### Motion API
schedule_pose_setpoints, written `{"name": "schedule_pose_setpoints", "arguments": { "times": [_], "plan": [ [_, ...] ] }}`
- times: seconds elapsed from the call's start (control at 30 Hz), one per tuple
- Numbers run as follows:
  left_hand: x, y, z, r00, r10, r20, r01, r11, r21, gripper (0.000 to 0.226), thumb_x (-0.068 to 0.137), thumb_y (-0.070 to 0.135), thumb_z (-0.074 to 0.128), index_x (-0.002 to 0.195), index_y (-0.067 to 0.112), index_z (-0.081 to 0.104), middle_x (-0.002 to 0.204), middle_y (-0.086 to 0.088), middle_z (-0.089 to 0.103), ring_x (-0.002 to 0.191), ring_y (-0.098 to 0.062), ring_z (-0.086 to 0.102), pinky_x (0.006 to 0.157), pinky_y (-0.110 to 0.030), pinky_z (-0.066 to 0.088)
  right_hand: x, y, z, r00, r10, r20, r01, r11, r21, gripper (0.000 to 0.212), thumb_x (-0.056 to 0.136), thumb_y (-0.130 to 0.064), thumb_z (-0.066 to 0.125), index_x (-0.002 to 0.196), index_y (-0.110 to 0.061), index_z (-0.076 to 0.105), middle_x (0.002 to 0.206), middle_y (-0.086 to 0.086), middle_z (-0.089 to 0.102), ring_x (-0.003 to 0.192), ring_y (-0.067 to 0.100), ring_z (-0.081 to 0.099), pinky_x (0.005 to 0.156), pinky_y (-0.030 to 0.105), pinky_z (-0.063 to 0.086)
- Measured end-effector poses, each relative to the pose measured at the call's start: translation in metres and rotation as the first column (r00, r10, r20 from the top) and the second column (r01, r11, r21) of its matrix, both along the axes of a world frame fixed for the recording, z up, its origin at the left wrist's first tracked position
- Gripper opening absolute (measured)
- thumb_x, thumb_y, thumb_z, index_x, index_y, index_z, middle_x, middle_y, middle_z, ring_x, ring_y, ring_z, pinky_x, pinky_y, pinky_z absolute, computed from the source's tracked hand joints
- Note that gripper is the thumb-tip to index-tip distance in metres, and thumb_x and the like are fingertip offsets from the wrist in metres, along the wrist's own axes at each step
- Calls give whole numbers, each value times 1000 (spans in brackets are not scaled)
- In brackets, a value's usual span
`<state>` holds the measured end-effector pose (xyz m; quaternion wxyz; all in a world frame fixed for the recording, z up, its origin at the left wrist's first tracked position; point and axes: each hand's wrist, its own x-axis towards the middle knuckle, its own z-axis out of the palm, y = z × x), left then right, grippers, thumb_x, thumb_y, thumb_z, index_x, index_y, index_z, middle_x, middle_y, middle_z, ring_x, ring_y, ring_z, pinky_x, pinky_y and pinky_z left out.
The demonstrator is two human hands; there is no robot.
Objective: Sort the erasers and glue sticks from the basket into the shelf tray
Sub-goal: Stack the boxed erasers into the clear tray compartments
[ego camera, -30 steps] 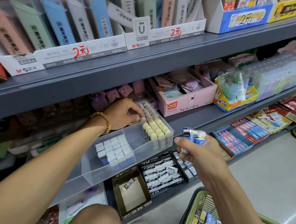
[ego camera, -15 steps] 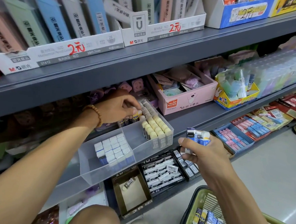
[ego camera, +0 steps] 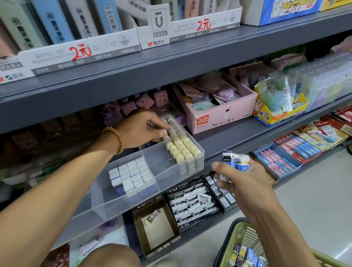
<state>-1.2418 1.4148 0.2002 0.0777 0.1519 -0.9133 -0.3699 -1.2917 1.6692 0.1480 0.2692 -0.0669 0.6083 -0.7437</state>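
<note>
A clear plastic shelf tray (ego camera: 145,196) juts out from the middle shelf. Its left compartment holds a block of white-and-blue erasers (ego camera: 131,175); its right compartment holds rows of cream-topped erasers (ego camera: 182,149). My left hand (ego camera: 139,128) reaches into the back of the right compartment and pinches one cream eraser among the rows. My right hand (ego camera: 239,177) hovers in front of the tray and grips a bunch of blue-and-white erasers (ego camera: 234,159). The green basket (ego camera: 237,233) at the bottom right holds several more blue-sleeved erasers (ego camera: 249,263).
A grey upper shelf (ego camera: 176,58) overhangs the tray. A pink box (ego camera: 218,115) and a yellow box (ego camera: 276,115) stand to the tray's right. Black eraser boxes (ego camera: 191,203) and a brown carton (ego camera: 156,225) sit on the lower shelf. My knee (ego camera: 108,260) is at the bottom.
My left hand has shifted slightly along the back of the cream eraser rows. My right hand stays in front of the tray with its bunch of erasers.
</note>
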Motion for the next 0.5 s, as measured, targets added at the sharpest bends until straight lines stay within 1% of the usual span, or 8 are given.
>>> {"name": "schedule_pose_setpoints", "arguments": {
  "times": [0.03, 0.1, 0.17, 0.23, 0.33, 0.4, 0.5],
  "plan": [
    [0, 0, 0, 1000, -25, 2, 25, 1000, -11, 22, 85, -1, 69, 107, 3, 72, 87, 7, 62, 76, -1, 64, 76, -12, 52, 0, 0, 0, 1000, -1, 3, 1, 1000, -1, 19, 79, -2, 78, 80, -10, 61, 61, 2, 60, 67, 18, 61, 56, 23, 55],
    [1, 0, 0, 998, -55, 5, 55, 998, -25, 28, 82, -6, 70, 109, 3, 71, 89, 7, 58, 72, 7, 61, 76, -7, 48, 0, 0, 1, 1000, 4, 7, -4, 1000, -4, 19, 79, -2, 78, 80, -10, 61, 62, 3, 60, 66, 18, 61, 55, 22, 55],
    [2, 0, -1, 999, -53, 7, 53, 999, -9, 33, 77, -9, 73, 107, 6, 71, 89, 8, 58, 68, 7, 61, 75, -7, 48, 1, -1, 0, 1000, 22, 4, -22, 1000, -5, 18, 80, -1, 77, 79, -10, 61, 62, 4, 58, 65, 18, 60, 54, 22, 54],
    [2, 0, -2, 1000, -8, -4, 8, 1000, 4, 32, 74, -10, 76, 98, 11, 72, 87, 9, 61, 65, 2, 60, 72, -10, 49, 2, -3, 0, 999, 32, 0, -32, 999, 5, 18, 79, -2, 77, 79, -10, 61, 62, 5, 58, 64, 18, 61, 54, 22, 53],
    [4, 0, -4, 998, 43, -44, -44, 999, -6, 30, 72, -8, 78, 82, 18, 69, 84, 8, 66, 72, -15, 64, 73, -20, 53, 3, -4, 1, 999, 37, -5, -37, 999, 12, 19, 78, -2, 78, 81, -9, 61, 66, 8, 61, 65, 19, 62, 54, 23, 53],
    [5, -1, -5, 998, 37, -56, -38, 999, -20, 24, 72, -7, 78, 80, 14, 70, 88, 2, 68, 78, -25, 68, 79, -28, 55, 3, -3, 3, 999, 41, -5, -41, 999, 5, 20, 78, 0, 78, 83, -9, 60, 71, 11, 63, 65, 19, 63, 54, 24, 54],
    [7, 0, -4, 997, 37, -61, -38, 999, -13, 21, 72, -7, 78, 85, 8, 73, 96, -8, 68, 85, -31, 68, 84, -35, 55, 6, -2, 6, 1000, 30, 0, -30, 1000, 3, 24, 77, 1, 79, 87, -9, 60, 75, 11, 68, 67, 20, 68, 55, 25, 54]
  ]
}}
